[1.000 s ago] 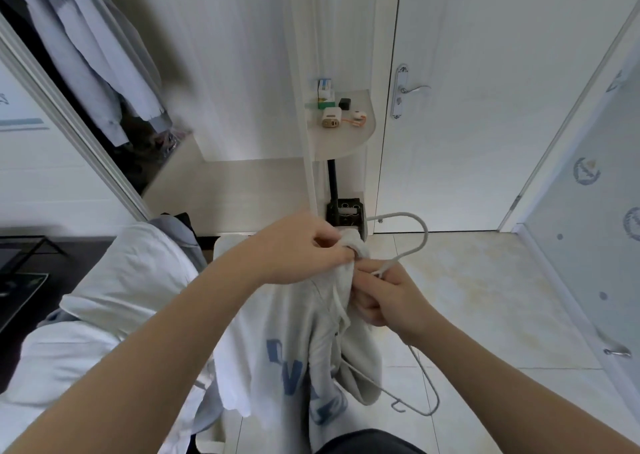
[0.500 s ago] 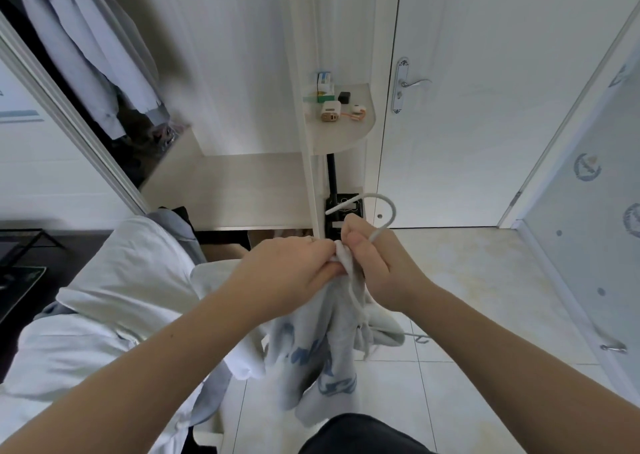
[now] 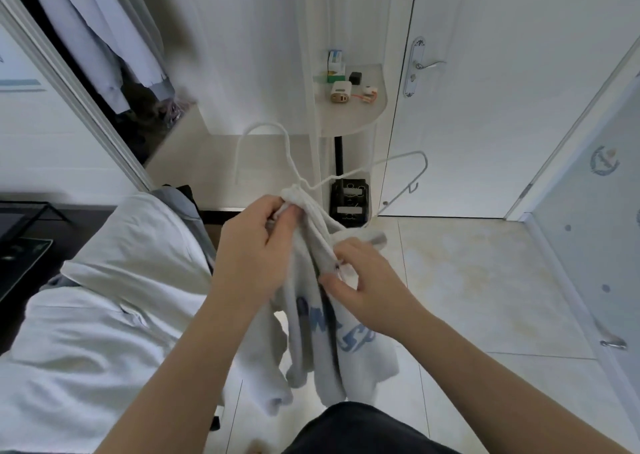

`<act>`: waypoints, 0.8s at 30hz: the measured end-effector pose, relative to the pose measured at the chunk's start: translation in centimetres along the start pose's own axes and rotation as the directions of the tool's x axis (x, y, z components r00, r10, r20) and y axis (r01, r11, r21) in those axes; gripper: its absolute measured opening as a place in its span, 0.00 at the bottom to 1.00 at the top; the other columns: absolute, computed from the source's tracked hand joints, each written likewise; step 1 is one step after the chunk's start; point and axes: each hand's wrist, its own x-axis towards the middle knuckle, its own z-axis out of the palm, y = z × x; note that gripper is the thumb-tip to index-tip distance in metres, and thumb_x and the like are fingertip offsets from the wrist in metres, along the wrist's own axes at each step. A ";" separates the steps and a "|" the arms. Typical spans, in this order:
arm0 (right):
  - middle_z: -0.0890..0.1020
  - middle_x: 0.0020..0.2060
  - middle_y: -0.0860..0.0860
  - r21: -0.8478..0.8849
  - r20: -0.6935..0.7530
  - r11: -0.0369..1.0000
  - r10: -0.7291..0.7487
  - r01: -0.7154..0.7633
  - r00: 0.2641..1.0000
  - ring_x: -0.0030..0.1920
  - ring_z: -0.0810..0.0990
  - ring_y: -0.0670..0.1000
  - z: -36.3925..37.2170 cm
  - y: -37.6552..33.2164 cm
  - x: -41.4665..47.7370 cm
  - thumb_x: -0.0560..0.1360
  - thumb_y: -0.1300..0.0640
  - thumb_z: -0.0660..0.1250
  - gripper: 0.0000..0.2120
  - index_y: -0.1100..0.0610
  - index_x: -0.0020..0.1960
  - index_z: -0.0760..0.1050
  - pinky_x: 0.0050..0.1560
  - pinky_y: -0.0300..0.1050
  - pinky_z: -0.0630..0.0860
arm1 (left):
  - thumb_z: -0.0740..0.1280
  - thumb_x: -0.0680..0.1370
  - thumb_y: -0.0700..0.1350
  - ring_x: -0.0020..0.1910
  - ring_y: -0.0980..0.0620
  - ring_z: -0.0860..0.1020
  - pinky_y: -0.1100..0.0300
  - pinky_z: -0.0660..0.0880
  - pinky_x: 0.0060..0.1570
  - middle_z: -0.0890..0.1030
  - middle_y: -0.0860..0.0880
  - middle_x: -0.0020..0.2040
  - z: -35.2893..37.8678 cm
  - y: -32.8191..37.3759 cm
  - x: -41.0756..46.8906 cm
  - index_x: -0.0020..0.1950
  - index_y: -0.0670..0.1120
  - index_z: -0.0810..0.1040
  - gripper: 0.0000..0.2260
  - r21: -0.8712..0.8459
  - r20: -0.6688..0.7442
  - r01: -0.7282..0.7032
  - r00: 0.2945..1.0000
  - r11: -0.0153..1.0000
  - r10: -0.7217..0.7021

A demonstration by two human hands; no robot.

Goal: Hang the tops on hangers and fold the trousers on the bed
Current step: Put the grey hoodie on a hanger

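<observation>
- White walls and pale floor tiles (image 3: 467, 280) are surrounding a closed white door (image 3: 485, 124), which is filling the far right of the room.
- Just left of the door, a small rounded shelf (image 3: 346, 119) is carrying a few little boxes and gadgets.
- A black box (image 3: 348, 200) is sitting on the floor by the door's left foot.
- Far to the left of the door, pale shirts (image 3: 104, 38) are hanging in an open wardrobe.
- Nearer than the door and well to its left, a bed (image 3: 86, 315) is lying under a heap of white clothes.
- In front of the door, the person is holding up a white top (image 3: 346, 349) with blue lettering, its body dangling toward the floor.
- The left hand (image 3: 256, 245) is gripping the bunched neck of the top, fingers curled tightly round the cloth.
- The right hand (image 3: 363, 287), on the door side of the left, is pinching a fold of the top slightly lower.
- A white wire hanger (image 3: 398, 159) is poking out of the neck; its hook is rising away from the door, and one bare arm is reaching toward it.
</observation>
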 end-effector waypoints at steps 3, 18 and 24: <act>0.76 0.41 0.43 0.001 -0.039 0.995 -0.104 0.104 0.994 0.46 0.72 0.50 0.3 0.3 -0.3 0.73 0.49 0.68 0.09 0.49 0.39 0.70 0.50 0.47 0.70 | 0.66 0.82 0.46 0.30 0.58 0.69 0.69 0.65 0.33 0.71 0.56 0.28 0.1 -1.2 -0.4 0.35 0.49 0.73 0.15 -0.014 -0.001 0.059 0.998 0.998 -0.059; 0.80 0.54 0.44 -0.635 0.613 0.772 0.513 -0.011 0.600 0.65 0.70 0.50 -1.8 7.9 -1.3 0.67 0.30 0.67 0.29 0.46 0.60 0.77 0.74 0.57 0.48 | 0.66 0.81 0.55 0.31 0.47 0.73 0.55 0.71 0.34 0.77 0.43 0.30 -3.1 -5.2 -3.3 0.44 0.41 0.84 0.19 0.062 0.220 -0.069 0.974 0.996 0.054; 0.78 0.49 0.40 -0.694 0.414 0.695 0.172 0.188 0.894 0.65 0.72 0.43 -6.1 10.1 -1.7 0.76 0.46 0.59 0.07 0.46 0.48 0.75 0.76 0.59 0.38 | 0.66 0.80 0.53 0.33 0.48 0.76 0.60 0.71 0.34 0.79 0.49 0.30 -5.1 -7.3 -3.8 0.40 0.50 0.83 0.13 0.181 0.378 0.002 0.923 0.984 -0.071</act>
